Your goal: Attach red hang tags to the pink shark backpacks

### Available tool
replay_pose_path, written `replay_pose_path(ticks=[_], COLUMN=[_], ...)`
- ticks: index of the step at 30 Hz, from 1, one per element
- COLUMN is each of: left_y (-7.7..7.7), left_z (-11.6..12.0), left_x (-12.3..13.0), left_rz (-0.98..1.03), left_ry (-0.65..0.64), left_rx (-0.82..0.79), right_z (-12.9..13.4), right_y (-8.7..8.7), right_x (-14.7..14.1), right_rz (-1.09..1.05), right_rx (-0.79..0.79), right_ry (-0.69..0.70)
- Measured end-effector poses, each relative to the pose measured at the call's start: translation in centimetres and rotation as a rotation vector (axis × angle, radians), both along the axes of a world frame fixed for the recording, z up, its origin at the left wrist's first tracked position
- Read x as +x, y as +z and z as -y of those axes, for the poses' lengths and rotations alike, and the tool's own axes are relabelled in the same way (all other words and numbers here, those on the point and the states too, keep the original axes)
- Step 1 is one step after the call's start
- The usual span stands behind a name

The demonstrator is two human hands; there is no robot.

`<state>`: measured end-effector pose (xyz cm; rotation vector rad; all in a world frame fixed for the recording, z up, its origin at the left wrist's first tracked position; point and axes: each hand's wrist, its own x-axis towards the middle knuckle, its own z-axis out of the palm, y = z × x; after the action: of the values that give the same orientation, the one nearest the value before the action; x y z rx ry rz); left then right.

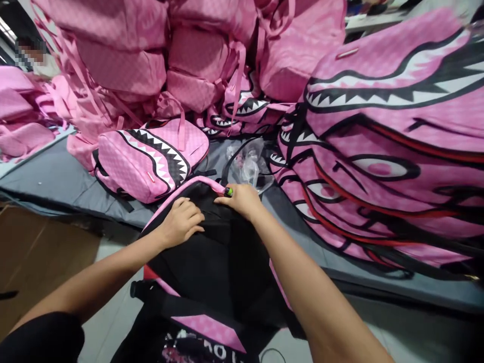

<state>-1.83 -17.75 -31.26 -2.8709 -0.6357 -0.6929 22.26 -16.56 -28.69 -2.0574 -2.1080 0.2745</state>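
Observation:
An unzipped backpack (212,257) with black lining and pink edging lies open in front of me, against the table edge. My left hand (182,222) curls its fingers on the black lining near the top left edge. At the top edge, my right hand (242,199) is closed on the pink rim, and a small black and green item (228,191) shows at its fingertips; its kind is unclear. Just beyond my left hand, a pink backpack with a shark-mouth print (147,159) lies on the table.
Pink shark-print backpacks (378,166) are stacked at the right. More pink bags (121,65) pile up at the back. Clear plastic packaging (249,164) lies on the grey table cover (75,194). A cardboard box (41,252) stands at the lower left. A person (36,55) is at the far left.

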Motion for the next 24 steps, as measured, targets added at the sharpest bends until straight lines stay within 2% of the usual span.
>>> replay_pose_path(ticks=[2,6,11,14,20,24], left_y=[-0.5,0.9,2.3,2.5,2.4,2.5], left_z=[0.4,0.9,1.2,1.4,1.8,1.8], left_x=[-0.3,0.7,2.0,2.0,1.5,1.6], left_rz=[0.001,-0.164,-0.206,-0.185,-0.158,-0.097], left_ry=[-0.046,-0.065,-0.097,-0.151,-0.297,-0.304], left_rx=[-0.012,-0.07,-0.073,-0.079,-0.125,0.047], right_z=[0.3,2.1,4.7,5.4,5.9,6.1], right_y=[-1.1,-1.6,-0.8,-0.5,-1.1,-1.7], right_x=[0.5,0.3,-0.7,-1.5,-1.7,-0.7], right_rz=[-0.001,0.056,0.152,0.227,0.204,0.169], right_rx=[-0.007,0.055,0.276,0.27,0.234,0.235], right_ry=[-0.004,-0.055,0.115,0.168,0.12,0.054])
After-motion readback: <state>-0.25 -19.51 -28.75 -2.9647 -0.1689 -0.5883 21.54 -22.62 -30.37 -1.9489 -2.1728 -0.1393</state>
